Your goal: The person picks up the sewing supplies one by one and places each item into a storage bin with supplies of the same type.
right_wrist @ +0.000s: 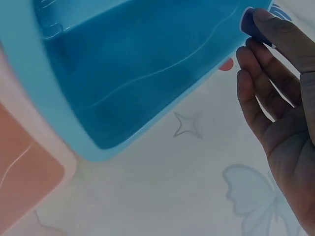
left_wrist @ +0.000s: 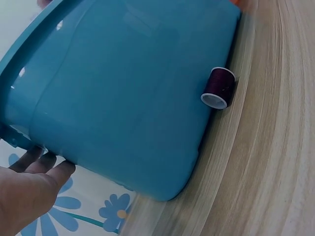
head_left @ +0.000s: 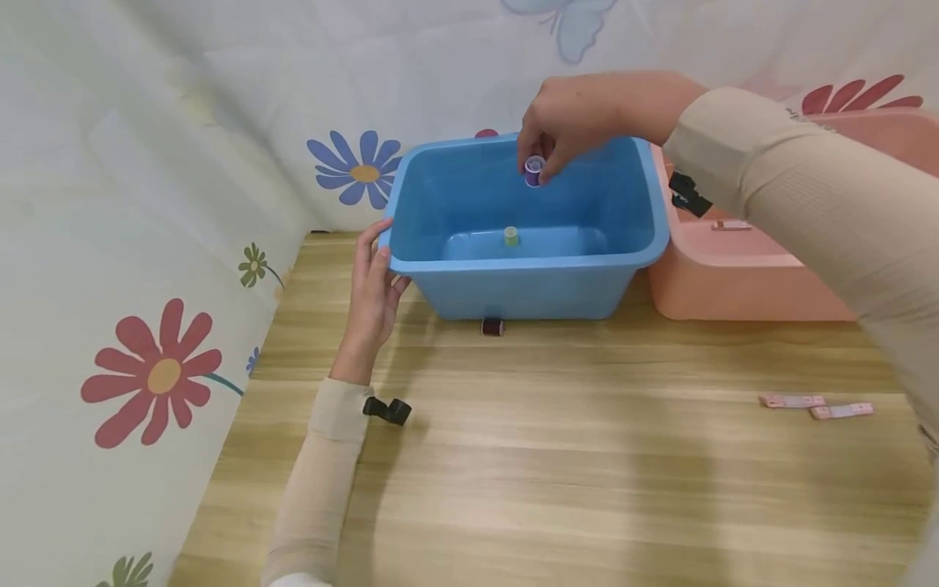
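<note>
A purple thread spool is pinched between thumb and fingers of my right hand, above the inside of a blue plastic bin. In the right wrist view the spool shows at the fingertips, with the other fingers loosely bent. My left hand holds the bin's left rim, some fingers under the lip; the left wrist view shows those fingers against the outer wall. Inside the bin, a pale yellow-green spool stands on the floor. A dark maroon spool lies on the table against the bin's front.
Right beside the blue bin stands a pink bin with a small pinkish strip inside. Two folded pink-and-white strips lie on the wooden table at right. A flower-printed curtain hangs behind and to the left.
</note>
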Demonstrator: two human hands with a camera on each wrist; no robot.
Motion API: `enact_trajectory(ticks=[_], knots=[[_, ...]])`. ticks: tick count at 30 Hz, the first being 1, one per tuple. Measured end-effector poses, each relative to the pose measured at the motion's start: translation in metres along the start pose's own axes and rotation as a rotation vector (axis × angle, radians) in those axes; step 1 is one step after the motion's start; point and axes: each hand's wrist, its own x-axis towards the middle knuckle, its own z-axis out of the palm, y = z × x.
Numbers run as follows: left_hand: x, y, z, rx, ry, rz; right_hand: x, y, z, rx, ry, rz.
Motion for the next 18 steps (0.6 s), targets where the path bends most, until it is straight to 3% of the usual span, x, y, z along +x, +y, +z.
enact_trajectory(ticks=[8, 18], knots=[[0.006, -0.002, 0.003, -0.019, -0.022, 0.005, 0.022, 0.009, 0.002, 0.015, -0.059, 0.022], [0.002, -0.003, 0.0, 0.014, 0.013, -0.008, 0.039, 0.016, 0.014, 0.054, -0.142, 0.103]])
